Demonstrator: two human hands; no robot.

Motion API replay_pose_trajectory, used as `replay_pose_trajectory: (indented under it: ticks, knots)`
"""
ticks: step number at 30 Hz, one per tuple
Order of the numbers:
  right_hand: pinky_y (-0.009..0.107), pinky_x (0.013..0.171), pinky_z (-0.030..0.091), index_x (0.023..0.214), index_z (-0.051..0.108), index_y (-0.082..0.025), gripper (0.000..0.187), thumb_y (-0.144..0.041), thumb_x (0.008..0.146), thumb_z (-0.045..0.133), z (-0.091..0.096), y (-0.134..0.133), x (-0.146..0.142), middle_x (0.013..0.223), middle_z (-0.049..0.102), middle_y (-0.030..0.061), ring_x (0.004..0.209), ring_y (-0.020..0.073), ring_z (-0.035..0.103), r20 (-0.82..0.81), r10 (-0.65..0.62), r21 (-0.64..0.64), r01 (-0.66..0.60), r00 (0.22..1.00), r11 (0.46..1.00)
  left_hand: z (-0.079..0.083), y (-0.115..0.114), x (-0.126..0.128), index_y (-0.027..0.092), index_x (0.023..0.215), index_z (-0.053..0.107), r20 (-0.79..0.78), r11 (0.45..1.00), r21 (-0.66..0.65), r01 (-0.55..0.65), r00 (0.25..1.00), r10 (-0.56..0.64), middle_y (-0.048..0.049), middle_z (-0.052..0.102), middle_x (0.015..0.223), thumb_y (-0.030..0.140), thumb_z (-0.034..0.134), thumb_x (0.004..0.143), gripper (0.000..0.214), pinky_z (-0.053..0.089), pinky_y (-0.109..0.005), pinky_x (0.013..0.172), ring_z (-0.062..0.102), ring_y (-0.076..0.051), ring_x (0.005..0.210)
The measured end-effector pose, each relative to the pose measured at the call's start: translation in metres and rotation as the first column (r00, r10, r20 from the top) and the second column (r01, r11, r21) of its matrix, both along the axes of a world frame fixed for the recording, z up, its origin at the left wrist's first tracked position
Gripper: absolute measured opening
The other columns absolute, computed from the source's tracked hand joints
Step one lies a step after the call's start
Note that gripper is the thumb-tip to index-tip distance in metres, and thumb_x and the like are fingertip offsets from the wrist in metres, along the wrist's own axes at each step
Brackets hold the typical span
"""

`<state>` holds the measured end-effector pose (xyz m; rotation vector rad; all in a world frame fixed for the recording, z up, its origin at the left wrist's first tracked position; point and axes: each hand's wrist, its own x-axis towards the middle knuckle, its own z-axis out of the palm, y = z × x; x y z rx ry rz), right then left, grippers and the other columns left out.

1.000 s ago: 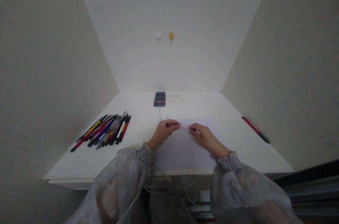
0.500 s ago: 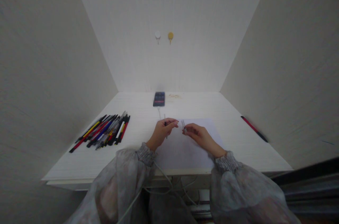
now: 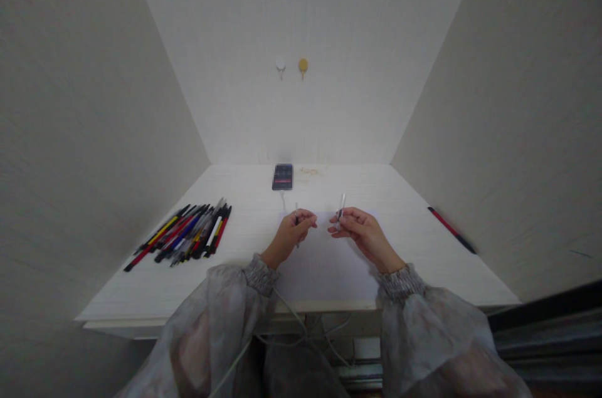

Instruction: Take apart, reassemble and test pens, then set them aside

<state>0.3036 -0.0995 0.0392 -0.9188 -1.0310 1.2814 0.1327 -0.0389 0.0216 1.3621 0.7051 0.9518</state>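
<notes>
My left hand (image 3: 292, 234) is closed on a slim pen piece (image 3: 296, 206), clear at its upper end with a dark section between the fingers. Opposite it, my right hand (image 3: 360, 232) pinches a clear plastic pen tube (image 3: 343, 200) that stands nearly upright, with a dark part near the fingertips. A gap separates the two hands and their pieces. Beneath both hands lies a white sheet of paper (image 3: 329, 276) on the white table. Fingers cover part of each piece, so I cannot tell exactly which pen parts they are.
A heap of several pens (image 3: 188, 235) lies at the left. One red and black pen (image 3: 451, 230) rests alone by the right edge. At the back is a phone (image 3: 283, 177) with a cable (image 3: 283, 200). Two hooks, one white (image 3: 281, 64) and one yellow (image 3: 303, 64), hang on the wall.
My right hand has moved right and slightly up, away from the left, and the clear tube now stands taller in its fingers. My left hand has barely moved.
</notes>
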Motion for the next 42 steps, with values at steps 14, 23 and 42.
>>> replay_pose_trajectory:
  ticks: [14,23,42]
  knots:
    - [0.028,0.056,0.049,0.085,0.057,-0.017,0.027,-0.031,0.063,0.065,-0.003,-0.004,0.002,0.078,0.066,0.0038,0.060,0.0136,0.061,0.219,-0.028,0.018,0.024,0.975,1.000,-0.001,-0.001,0.001,0.014,0.081,0.052,0.089,0.999,0.000,0.042,0.995,-0.042,0.0004,0.048,0.061,0.043,0.042,0.078,0.031,0.034,-0.021,0.054,0.044,-0.008,0.057]
    - [0.026,0.055,0.044,0.091,0.063,-0.018,0.026,-0.033,0.069,0.058,-0.006,0.000,0.017,0.075,0.065,0.0028,0.059,0.0118,0.053,0.475,-0.171,0.136,0.120,0.863,0.983,0.003,-0.002,-0.003,0.013,0.089,0.062,-0.104,0.980,0.139,0.140,0.987,-0.126,-0.0012,0.052,0.066,0.040,0.049,0.075,0.033,0.036,-0.021,0.055,0.043,-0.008,0.056]
    - [0.029,0.073,0.044,0.091,0.064,-0.020,0.022,-0.027,0.079,0.047,0.001,-0.006,0.036,0.086,0.063,0.0059,0.081,0.0162,0.056,0.775,-0.321,0.375,0.012,0.545,0.927,-0.014,0.009,-0.003,0.016,0.088,0.063,-0.342,0.846,0.501,0.181,0.940,0.002,-0.0014,0.052,0.075,0.033,0.050,0.078,0.024,0.039,-0.022,0.060,0.048,-0.010,0.066]
